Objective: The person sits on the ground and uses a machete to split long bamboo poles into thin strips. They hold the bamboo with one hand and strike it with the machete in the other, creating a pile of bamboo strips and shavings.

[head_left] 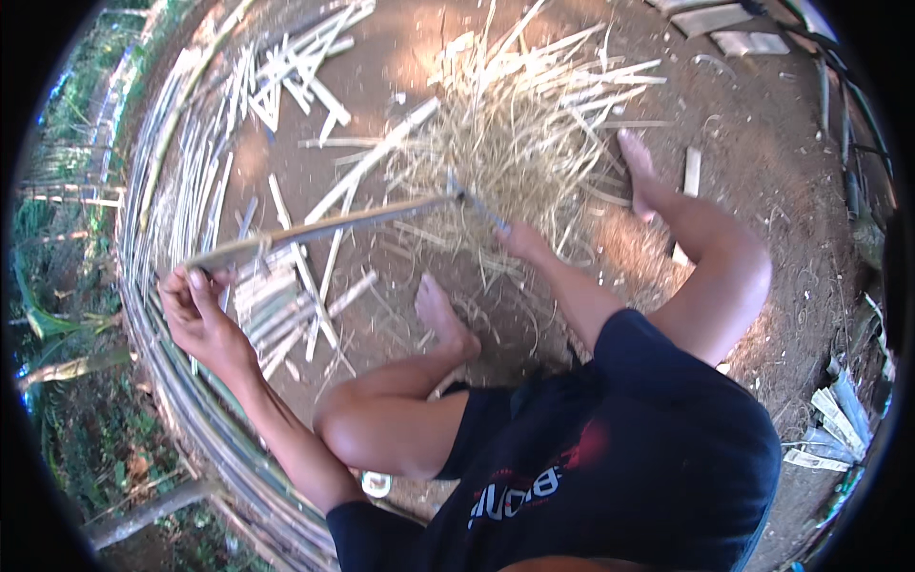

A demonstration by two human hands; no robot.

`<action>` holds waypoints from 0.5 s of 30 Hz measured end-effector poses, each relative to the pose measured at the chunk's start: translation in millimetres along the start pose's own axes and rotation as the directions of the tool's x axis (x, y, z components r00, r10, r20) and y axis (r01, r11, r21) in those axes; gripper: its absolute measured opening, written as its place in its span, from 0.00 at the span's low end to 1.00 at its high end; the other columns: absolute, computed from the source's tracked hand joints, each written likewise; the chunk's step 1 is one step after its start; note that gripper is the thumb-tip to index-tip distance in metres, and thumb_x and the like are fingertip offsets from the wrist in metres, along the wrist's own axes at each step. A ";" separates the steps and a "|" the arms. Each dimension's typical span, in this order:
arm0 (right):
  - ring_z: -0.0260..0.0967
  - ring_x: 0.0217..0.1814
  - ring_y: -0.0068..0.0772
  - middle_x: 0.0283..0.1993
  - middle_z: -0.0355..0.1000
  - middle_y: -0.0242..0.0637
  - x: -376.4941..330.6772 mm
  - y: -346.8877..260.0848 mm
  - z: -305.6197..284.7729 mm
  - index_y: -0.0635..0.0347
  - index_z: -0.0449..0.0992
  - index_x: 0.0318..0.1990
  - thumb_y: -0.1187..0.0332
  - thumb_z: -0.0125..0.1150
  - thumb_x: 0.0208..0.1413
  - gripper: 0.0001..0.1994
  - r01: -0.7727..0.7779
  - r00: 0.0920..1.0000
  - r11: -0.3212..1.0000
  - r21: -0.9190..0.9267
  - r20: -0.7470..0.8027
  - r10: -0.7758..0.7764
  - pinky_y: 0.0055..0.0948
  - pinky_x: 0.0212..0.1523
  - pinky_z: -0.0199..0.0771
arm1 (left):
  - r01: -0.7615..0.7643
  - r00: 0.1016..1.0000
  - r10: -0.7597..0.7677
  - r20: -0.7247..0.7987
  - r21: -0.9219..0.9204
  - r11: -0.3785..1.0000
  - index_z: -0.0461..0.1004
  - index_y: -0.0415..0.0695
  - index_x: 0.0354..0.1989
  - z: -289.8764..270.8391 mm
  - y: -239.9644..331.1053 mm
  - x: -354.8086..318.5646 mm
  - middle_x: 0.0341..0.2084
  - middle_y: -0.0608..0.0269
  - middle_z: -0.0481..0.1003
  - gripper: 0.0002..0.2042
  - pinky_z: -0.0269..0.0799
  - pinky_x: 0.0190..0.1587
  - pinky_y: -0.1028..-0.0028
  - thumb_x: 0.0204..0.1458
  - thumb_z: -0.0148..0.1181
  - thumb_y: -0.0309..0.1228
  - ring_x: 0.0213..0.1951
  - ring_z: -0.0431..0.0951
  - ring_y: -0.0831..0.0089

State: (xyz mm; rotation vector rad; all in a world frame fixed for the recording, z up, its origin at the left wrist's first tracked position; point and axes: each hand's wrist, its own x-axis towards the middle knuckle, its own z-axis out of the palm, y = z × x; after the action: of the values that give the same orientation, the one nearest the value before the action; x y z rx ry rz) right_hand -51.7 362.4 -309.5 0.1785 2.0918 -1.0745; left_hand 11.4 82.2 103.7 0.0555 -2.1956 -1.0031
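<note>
Left hand is gripping the near-left end of a long bamboo strip; right hand is clenching a blade at its far-right end. Bare foot is lying near; a slip risks cuts.

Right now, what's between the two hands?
In the head view, a bamboo strip spans from the left hand to the right hand holding a knife.

A long, thin bamboo strip, pale tan, runs from nine o'clock toward the centre, slightly bowed. A knife with a narrow grey blade meets the strip's inner end, just above centre, over a heap of pale shavings.
</note>
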 end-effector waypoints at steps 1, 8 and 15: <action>0.73 0.53 0.47 0.50 0.75 0.48 18.4 36.7 2.7 0.60 0.73 0.53 0.49 0.52 0.60 0.24 0.082 0.996 0.952 0.294 0.000 -0.086 0.46 0.50 0.71 | 0.015 1.000 -0.014 0.024 -0.064 0.998 0.69 0.36 0.43 15.5 -0.5 3.9 0.31 0.61 0.72 0.08 0.75 0.36 0.77 0.63 0.51 0.29 0.30 0.75 0.77; 0.71 0.20 0.38 0.19 0.71 0.42 -8.9 36.8 3.5 0.67 0.74 0.26 0.40 0.50 0.58 0.31 0.066 0.986 0.993 0.102 -0.157 -0.050 0.39 0.23 0.70 | 0.068 0.997 -0.073 -0.011 -0.245 0.967 0.67 0.37 0.46 28.0 -18.4 8.0 0.32 0.62 0.71 0.08 0.74 0.33 0.79 0.63 0.48 0.27 0.30 0.72 0.80; 0.73 0.22 0.39 0.19 0.72 0.43 1.0 45.2 7.4 0.67 0.76 0.27 0.41 0.51 0.58 0.31 0.098 0.970 0.983 0.153 -0.236 -0.060 0.40 0.27 0.72 | 0.047 0.997 -0.059 -0.043 -0.236 0.971 0.66 0.38 0.46 39.7 -2.6 -4.2 0.33 0.64 0.70 0.09 0.73 0.31 0.82 0.59 0.55 0.26 0.30 0.69 0.82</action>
State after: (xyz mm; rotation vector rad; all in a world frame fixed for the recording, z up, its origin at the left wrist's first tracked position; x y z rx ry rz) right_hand -28.5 385.4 -341.6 0.3165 2.2307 -1.3301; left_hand -10.7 107.3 81.8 0.0298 -2.0250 -1.2721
